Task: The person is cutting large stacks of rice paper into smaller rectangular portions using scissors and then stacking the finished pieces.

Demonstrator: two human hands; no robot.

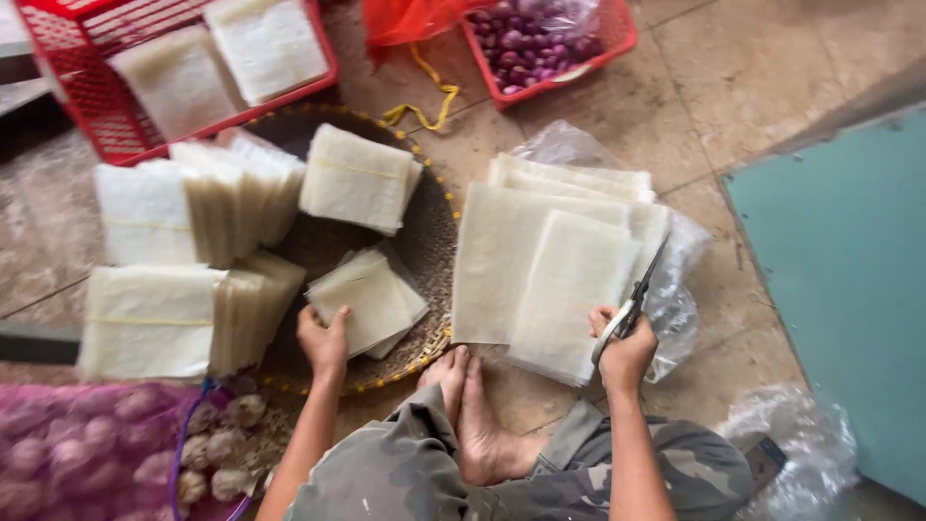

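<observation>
On the tiled floor [733, 87], a person sits with bare feet [473, 405] together, between a round woven tray [434, 232] on the left and a stack of large pale sheets [540, 260] on the right.

Left hand [323, 342]: the fingers rest flat on the near edge of a small loose pile of cut square sheets [371, 299] lying in the woven tray. The hand presses on the pile; the fingers are not closed around it.

Right hand [627, 352]: the fingers are closed on the handles of a pair of scissors [637, 299]. The blades point up and away from the person, over the right edge of the large sheets, and appear nearly together. The hand touches the near right corner of the top sheet.

The large sheets lie on a clear plastic bag [680, 289] spread on the floor.

In and around the woven tray stand several bundles of square sheets [193, 260], some tied with thin yellow bands. One bundle [357, 178] lies at the far side of the tray.

A red plastic basket [87, 96] at the upper left holds more sheets. A second red basket [598, 48] at the top holds purple shallots [526, 43]. A pink net bag of garlic [87, 453] lies at the lower left. A green board [849, 270] lies at the right.
</observation>
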